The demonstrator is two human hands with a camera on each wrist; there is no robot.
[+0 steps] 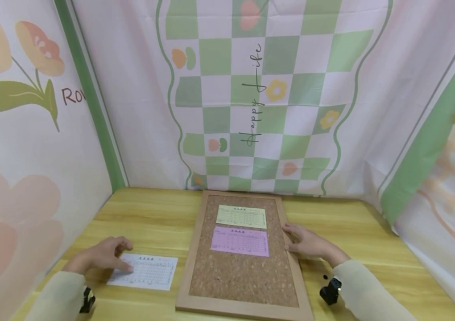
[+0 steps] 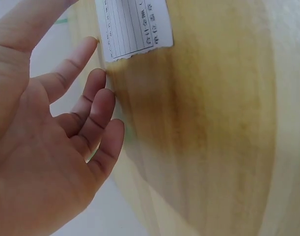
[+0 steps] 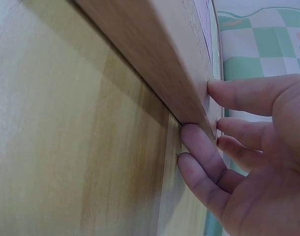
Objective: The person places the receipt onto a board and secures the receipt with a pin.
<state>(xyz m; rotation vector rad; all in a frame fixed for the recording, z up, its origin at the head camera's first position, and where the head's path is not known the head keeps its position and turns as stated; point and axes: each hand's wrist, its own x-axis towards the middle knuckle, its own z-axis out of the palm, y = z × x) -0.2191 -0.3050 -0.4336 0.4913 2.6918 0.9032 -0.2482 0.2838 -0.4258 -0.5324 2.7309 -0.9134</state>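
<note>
A white printed form slip (image 1: 151,272) lies on the table left of a wood-framed corkboard (image 1: 247,278). Over its left part is my left hand (image 1: 105,254), fingers loosely bent and thumb above or touching the paper; contact is unclear. In the left wrist view, the slip's torn edge (image 2: 140,51) shows beyond the loose left fingers (image 2: 98,118). My right hand (image 1: 309,243) holds the corkboard's right frame edge. The right wrist view shows the thumb (image 3: 243,93) on the frame's upper face and fingertips against its side. A yellow slip (image 1: 241,217) and a pink slip (image 1: 240,241) lie on the cork.
The wooden table (image 1: 151,214) extends on both sides of the board. A patterned curtain (image 1: 247,111) hangs right behind the board's far end, with more cloth at left and right. Small black devices (image 1: 330,292) are strapped at both wrists.
</note>
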